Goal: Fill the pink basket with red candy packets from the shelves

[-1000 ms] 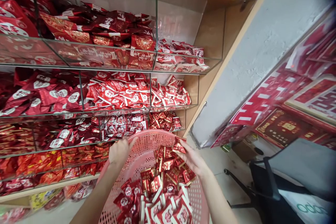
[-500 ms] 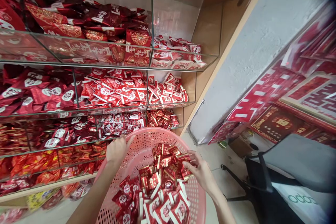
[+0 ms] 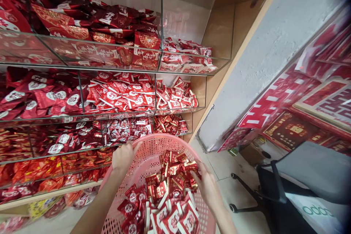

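A pink perforated plastic basket point(image 3: 153, 146) sits low in the middle of the head view, holding several red and gold wrapped sweets point(image 3: 170, 186). My left hand point(image 3: 123, 157) is closed over the basket's far left rim. My right hand point(image 3: 207, 186) is inside the basket at its right side, fingers curled into the pile of small red-gold sweet packets, palm turned toward them.
Glass shelf compartments point(image 3: 161, 62) filled with red sweet packets rise in front and to the left. A white wall point(image 3: 263, 47) stands to the right, with red decorations point(image 3: 296, 117) leaning below it. A dark office chair point(image 3: 287, 190) is at the lower right.
My right hand has dropped from above the pile, where it held a red packet, down into the sweets at the basket's right side. My left hand has stayed on the rim.
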A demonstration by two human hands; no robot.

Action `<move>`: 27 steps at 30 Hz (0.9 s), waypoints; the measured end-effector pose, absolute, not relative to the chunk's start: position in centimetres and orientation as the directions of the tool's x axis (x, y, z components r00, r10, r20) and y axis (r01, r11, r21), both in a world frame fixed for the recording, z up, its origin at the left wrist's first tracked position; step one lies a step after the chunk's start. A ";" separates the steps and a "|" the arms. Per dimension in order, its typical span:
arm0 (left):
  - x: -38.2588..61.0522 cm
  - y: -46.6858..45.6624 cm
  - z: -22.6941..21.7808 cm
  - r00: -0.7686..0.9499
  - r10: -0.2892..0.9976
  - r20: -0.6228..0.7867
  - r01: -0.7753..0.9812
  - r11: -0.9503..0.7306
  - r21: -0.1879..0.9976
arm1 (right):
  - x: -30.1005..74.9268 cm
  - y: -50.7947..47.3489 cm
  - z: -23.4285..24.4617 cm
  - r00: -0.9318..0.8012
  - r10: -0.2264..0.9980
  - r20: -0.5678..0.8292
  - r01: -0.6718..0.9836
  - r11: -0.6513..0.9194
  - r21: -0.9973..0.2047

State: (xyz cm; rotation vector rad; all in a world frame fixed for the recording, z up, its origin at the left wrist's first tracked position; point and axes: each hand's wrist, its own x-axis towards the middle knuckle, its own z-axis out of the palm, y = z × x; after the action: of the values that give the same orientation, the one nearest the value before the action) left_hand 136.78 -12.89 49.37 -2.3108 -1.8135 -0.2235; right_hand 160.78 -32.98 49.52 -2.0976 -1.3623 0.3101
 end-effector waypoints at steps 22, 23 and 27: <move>136.7 -13.1 50.2 0.250 0.943 0.220 0.968 -0.246 -0.049 | 165.8 -12.1 51.7 0.185 0.969 0.162 0.982 -0.187 -0.001; 136.6 -13.1 50.2 0.252 0.943 0.217 0.968 -0.248 -0.048 | 165.9 -11.6 51.3 0.180 0.971 0.157 0.983 -0.183 0.008; 136.6 -13.1 50.2 0.249 0.947 0.205 0.968 -0.247 -0.035 | 166.0 -10.5 50.1 0.155 0.978 0.139 0.987 -0.160 0.027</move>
State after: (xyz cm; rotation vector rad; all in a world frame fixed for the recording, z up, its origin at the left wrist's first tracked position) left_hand 136.65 -13.07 50.21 -2.3562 -1.8243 -0.2116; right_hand 166.05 -10.45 50.06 -2.3327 -1.9891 -0.1906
